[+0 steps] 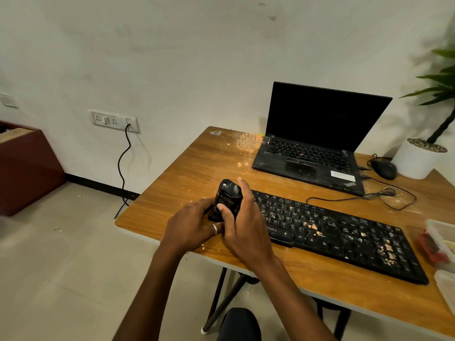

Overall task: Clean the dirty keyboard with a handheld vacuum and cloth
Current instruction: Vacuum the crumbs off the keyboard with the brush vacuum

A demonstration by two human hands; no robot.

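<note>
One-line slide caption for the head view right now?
The left hand and right hand hold a black handheld vacuum at the left end of the crumb-covered keyboard, open laptop behind.

A wooden table (197,168) stands against a pale, scuffed wall (172,57). Left of the table is a socket panel (114,120) (one black cable (122,166) hangs from it). Farther left, a dark red cabinet (27,168) rests on the grey floor (61,267).

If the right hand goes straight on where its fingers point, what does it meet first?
Probably nothing soon: the right hand, gripping the vacuum, points away over bare table toward the pale patch left of the laptop; depth is unclear.
</note>
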